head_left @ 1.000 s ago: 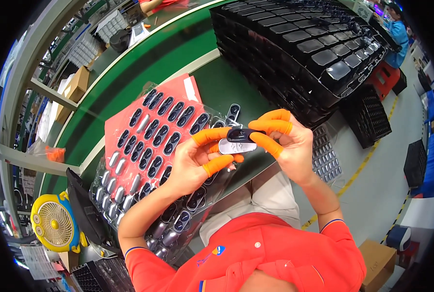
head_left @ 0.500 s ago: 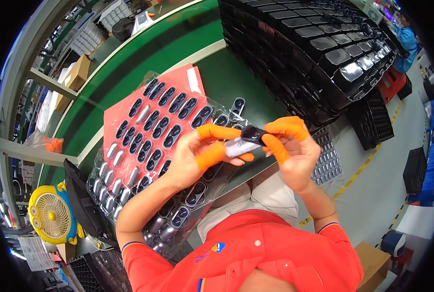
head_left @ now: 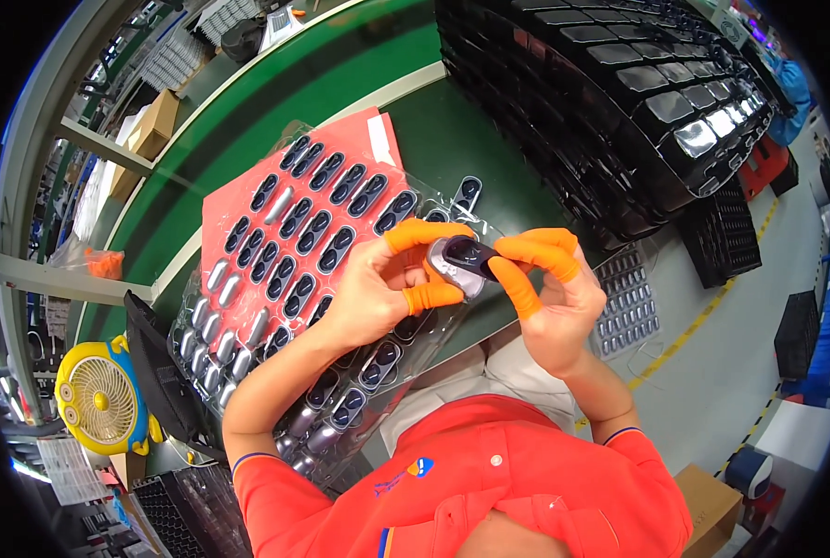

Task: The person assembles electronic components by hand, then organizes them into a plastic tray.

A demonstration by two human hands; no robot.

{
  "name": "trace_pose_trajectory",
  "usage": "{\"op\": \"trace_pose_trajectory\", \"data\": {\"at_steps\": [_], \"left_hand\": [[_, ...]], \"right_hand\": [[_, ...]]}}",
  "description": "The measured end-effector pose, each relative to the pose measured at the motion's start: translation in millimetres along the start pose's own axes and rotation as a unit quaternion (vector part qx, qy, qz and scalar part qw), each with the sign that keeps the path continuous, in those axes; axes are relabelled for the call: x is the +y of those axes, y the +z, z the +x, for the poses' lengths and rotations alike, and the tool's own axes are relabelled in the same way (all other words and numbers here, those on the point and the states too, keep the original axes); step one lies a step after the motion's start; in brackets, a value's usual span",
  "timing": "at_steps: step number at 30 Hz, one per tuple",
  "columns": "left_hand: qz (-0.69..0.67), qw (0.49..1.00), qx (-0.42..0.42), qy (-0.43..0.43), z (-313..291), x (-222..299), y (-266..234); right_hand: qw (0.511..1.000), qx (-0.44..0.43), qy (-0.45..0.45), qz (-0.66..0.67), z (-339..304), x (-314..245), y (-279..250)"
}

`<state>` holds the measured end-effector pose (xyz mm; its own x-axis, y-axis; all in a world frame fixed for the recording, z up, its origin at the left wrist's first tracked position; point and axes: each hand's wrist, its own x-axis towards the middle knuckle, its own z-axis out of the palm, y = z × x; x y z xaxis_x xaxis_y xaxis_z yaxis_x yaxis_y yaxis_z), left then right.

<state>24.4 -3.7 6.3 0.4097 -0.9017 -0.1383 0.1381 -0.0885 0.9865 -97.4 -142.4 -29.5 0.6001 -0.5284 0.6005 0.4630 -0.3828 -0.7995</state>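
My left hand (head_left: 378,284), in orange finger cots, pinches a silver oval shell (head_left: 454,276) between thumb and forefinger. From the other side my right hand (head_left: 556,293), also with orange cots, grips one end of a dark glossy insert (head_left: 469,251). The insert lies tilted over the shell, its far end touching the shell's opening. Under and left of my hands a clear plastic tray (head_left: 405,395) holds rows of finished-looking silver ovals with dark two-lobed faces (head_left: 338,249). Several plain silver shells (head_left: 218,273) lie in its left rows.
Pink sheet (head_left: 233,216) lies beneath the tray on the green bench (head_left: 424,130). Stacked black trays (head_left: 610,121) rise at the far right. A yellow fan (head_left: 101,394) stands at left. Another tray of silver parts (head_left: 627,302) sits low at right, near a yellow floor line.
The silver shell has turned so its open side faces up more. The dark insert now slants down toward the right, its left end at the shell. Both hands remain close together.
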Motion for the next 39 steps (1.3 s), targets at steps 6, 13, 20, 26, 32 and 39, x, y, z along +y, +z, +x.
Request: {"op": "trace_pose_trajectory", "data": {"at_steps": [6,13,20,26,32,39], "left_hand": [[-0.037,0.991,0.005,0.127,1,-13,5],[0.032,0.981,0.006,0.193,0,-18,6],[0.002,0.978,-0.012,0.209,-2,-17,3],[-0.032,0.977,0.033,0.207,-1,-25,7],[0.035,0.986,0.071,0.143,-1,-8,16],[0.167,0.980,0.055,0.088,-6,-10,13]], "right_hand": [[0.999,-0.014,0.037,-0.027,-4,-3,-3],[0.996,-0.030,0.071,0.051,-1,2,-7],[0.997,-0.059,-0.021,-0.036,-5,-3,-8],[0.988,0.048,0.106,0.101,-10,1,6],[0.990,-0.119,0.026,-0.077,-5,11,-3],[0.975,-0.127,-0.121,-0.135,-8,15,-1]]}}
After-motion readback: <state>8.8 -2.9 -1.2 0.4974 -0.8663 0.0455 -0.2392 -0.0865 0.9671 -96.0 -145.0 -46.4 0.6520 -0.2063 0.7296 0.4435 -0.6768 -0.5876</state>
